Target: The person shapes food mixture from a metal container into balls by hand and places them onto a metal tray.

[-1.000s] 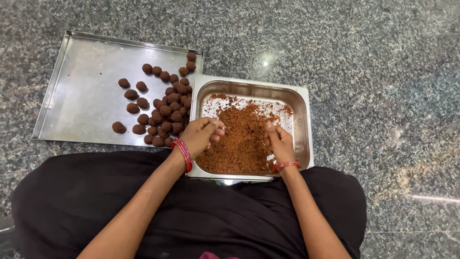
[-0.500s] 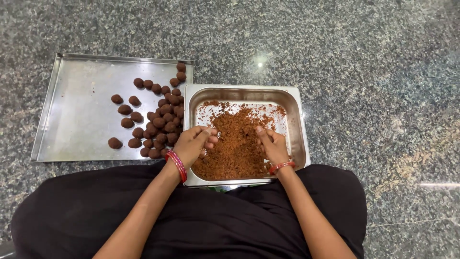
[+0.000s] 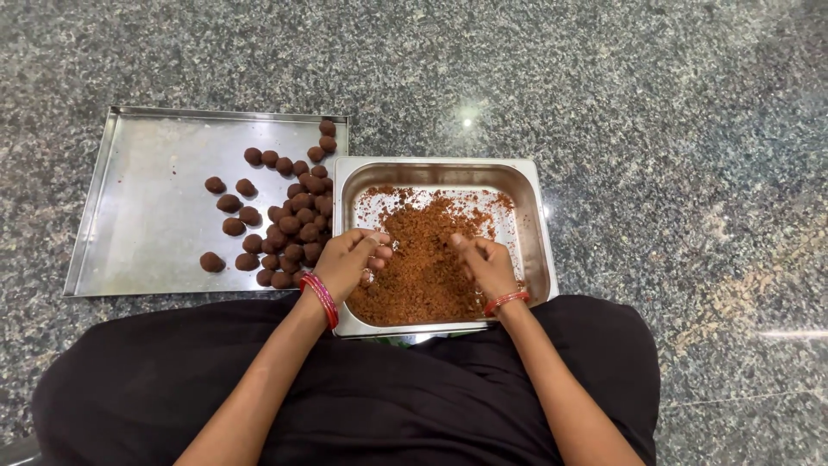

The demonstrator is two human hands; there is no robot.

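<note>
Your left hand (image 3: 352, 261) is curled around a pinch of the crumbly brown mixture (image 3: 424, 259) inside the deep steel pan (image 3: 533, 216); your right hand (image 3: 485, 263) rests half-closed in it. Press firmly so it binds like the round brown balls (image 3: 289, 216).

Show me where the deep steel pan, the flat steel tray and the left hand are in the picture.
deep steel pan (image 3: 431, 165): head view, on its bare far rim.
flat steel tray (image 3: 151, 185): head view, on its bare floor, left of the brown balls.
left hand (image 3: 349, 259): head view, on the back of the hand.
</note>
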